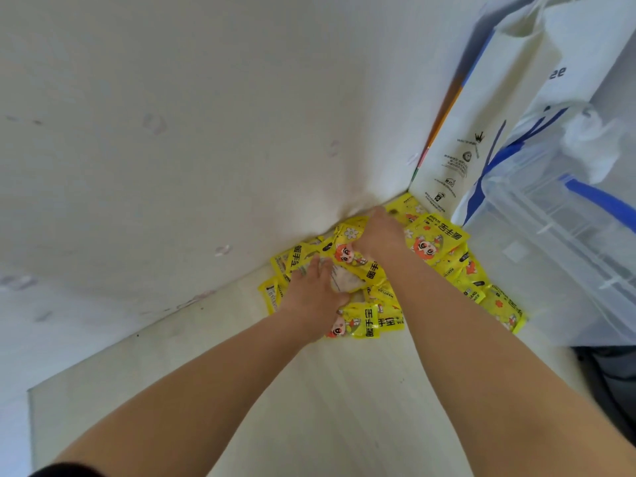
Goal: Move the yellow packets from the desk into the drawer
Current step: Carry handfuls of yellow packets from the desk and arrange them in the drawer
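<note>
Several yellow packets (437, 241) with a cartoon figure lie heaped on the pale desk (309, 390), pushed into the corner against the wall. My left hand (315, 290) lies on the left part of the heap, fingers curled around packets. My right hand (380, 235) reaches over the heap's far side by the wall, fingers bent down onto a packet (347, 256). The packets under both hands are partly hidden. No drawer is in view.
The white wall (206, 132) rises just behind the heap. A white paper bag (481, 132) stands at the right against the wall. A clear plastic box (557, 242) with blue handles sits right of the packets, close to them.
</note>
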